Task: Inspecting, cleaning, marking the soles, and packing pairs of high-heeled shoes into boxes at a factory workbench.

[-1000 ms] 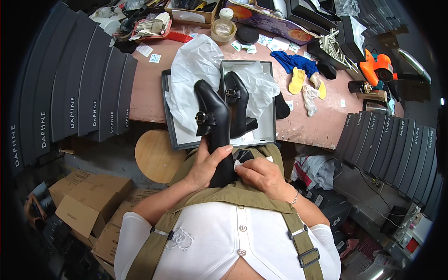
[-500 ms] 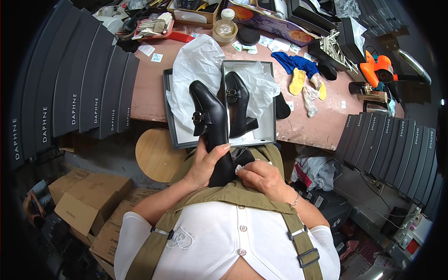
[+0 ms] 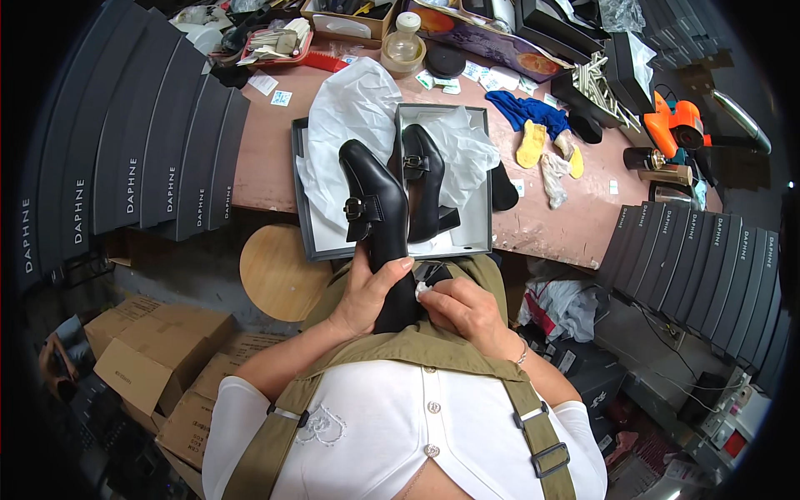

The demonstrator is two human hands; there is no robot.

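A black leather shoe [image 3: 377,182] with a buckled strap is held toe-up in front of me. My left hand [image 3: 365,293] is closed around its rear part, thumb across the top. Close to the shoe's heel end, my right hand [image 3: 465,310] pinches a small white wad [image 3: 421,289], which looks like cloth or tissue. The matching black shoe [image 3: 427,179] lies in a grey open shoebox [image 3: 478,229] at the table's edge. White tissue paper [image 3: 348,104] spreads out of the box. My fingers partly hide the held shoe's heel.
Stacked dark shoeboxes [image 3: 121,133] rise at left, and more boxes [image 3: 692,271] stand at right. On the pink table [image 3: 558,229] lie a blue cloth [image 3: 525,110], yellow sponges [image 3: 531,146] and a bottle [image 3: 404,50]. A round wooden stool [image 3: 279,275] and cartons [image 3: 167,350] are lower left.
My right hand has shifted slightly up and to the left along the shoe with the white wad. The left hand and the shoe have barely moved.
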